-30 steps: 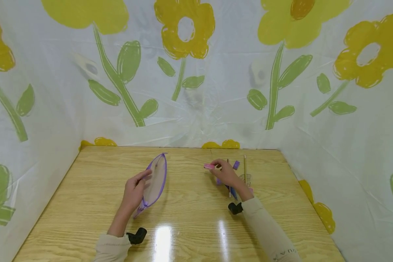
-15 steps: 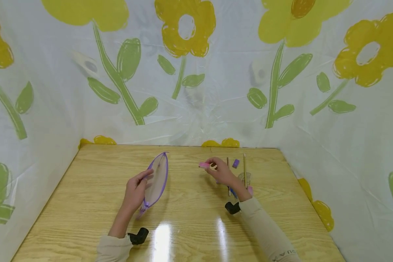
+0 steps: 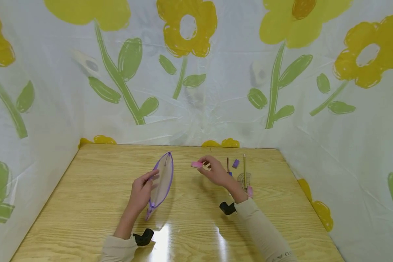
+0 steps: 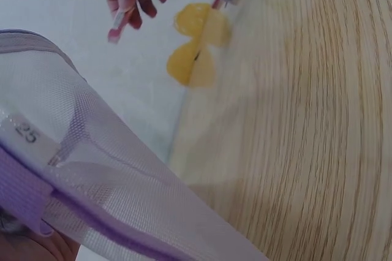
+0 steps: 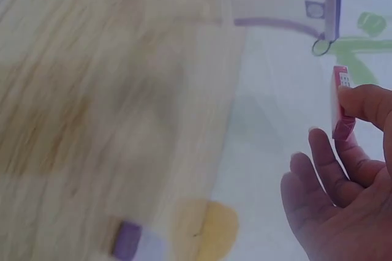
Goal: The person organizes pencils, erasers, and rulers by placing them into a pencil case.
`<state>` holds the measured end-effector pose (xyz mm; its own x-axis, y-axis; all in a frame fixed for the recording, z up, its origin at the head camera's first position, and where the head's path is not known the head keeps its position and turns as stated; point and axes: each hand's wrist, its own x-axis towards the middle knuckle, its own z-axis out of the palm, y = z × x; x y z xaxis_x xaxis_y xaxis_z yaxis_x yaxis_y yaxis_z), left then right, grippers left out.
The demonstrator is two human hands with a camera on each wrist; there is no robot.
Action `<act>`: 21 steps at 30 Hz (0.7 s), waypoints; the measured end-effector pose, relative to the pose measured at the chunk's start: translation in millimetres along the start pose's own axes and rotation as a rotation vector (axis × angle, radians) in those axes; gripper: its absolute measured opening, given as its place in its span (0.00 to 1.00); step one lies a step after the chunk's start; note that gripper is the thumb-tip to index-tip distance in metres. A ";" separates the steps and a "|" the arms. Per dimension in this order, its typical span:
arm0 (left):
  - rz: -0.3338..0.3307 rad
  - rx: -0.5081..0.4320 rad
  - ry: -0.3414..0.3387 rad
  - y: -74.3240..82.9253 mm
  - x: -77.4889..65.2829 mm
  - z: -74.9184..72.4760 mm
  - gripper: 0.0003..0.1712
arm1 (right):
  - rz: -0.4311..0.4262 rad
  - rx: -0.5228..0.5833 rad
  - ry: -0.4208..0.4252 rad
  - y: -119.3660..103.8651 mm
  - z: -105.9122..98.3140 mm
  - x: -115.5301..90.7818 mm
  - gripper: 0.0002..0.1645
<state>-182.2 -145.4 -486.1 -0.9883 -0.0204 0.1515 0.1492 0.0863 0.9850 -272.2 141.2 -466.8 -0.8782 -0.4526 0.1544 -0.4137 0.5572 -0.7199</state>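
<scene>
My left hand (image 3: 141,191) grips one side of a see-through mesh zip pouch (image 3: 165,178) with purple trim, its mouth spread wide. The pouch (image 4: 116,151) fills the lower left of the left wrist view, where a tag reading 25 shows. To its right, my right hand (image 3: 216,173) pinches a small pink eraser (image 3: 197,165) between thumb and fingertips, above the table and apart from the pouch. In the right wrist view the pink eraser (image 5: 340,105) stands nearly upright, printed white on one face; the other fingers are loosely bent.
On the wooden table (image 3: 85,189), right of my right hand, lie a yellow pencil (image 3: 245,165), a dark pencil (image 3: 228,164), a purple block (image 3: 236,163), a clear protractor (image 3: 241,177) and a pink block (image 3: 250,191). Something blue is partly hidden by the wrist. Flowered sheeting (image 3: 226,120) walls the table.
My right hand has carried the pink eraser leftward, away from the loose stationery and closer to the pouch. The left hand and pouch have shifted slightly right.
</scene>
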 end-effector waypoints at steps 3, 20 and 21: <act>0.003 -0.002 0.000 0.0 -0.5 2.3 0.25 | -0.013 -0.005 -0.011 -9.1 2.0 3.6 0.14; -0.024 0.005 -0.007 1.2 -0.2 13.4 0.25 | -0.145 -0.037 -0.109 -39.6 16.5 37.6 0.14; -0.030 0.004 -0.006 1.4 -0.3 13.6 0.25 | -0.155 -0.038 -0.113 -39.9 17.1 39.4 0.13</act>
<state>-182.2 -131.7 -485.9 -0.9925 -0.0173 0.1210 0.1190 0.0896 0.9888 -286.2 89.3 -443.6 -0.7716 -0.6091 0.1831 -0.5527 0.4997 -0.6670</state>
